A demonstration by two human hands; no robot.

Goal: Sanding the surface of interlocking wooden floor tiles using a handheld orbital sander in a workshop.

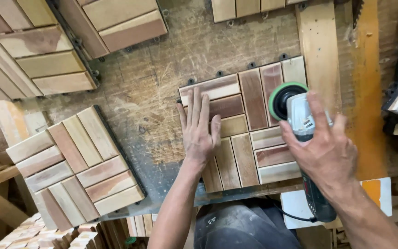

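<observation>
A square wooden tile (245,129) made of slats set in a basket-weave pattern was laid flat on the scratched workbench (162,92), near its front edge. The left hand (200,131) was pressed flat on the tile's left part, fingers spread and straight, nothing grasped. The right hand (323,147) was wrapped around the grey body of a handheld sander (300,120), whose round black pad with a green rim was held over the tile's upper right slats; whether the pad touched the wood could not be made out. The sander's rear end and cord were partly hidden beneath the right forearm, and the tile's lower right corner was covered by that hand. The black clips along the tile's upper edge were only partly seen.

A second tile (74,166) was placed to the left, tilted, its lower corner hanging past the bench edge. More tiles (38,50) at the upper left were cut off by the frame, as was another at the top. A wooden plank (318,50) ran upright beside the sanded tile on the right. Stacked slats at the bottom left were blurred.
</observation>
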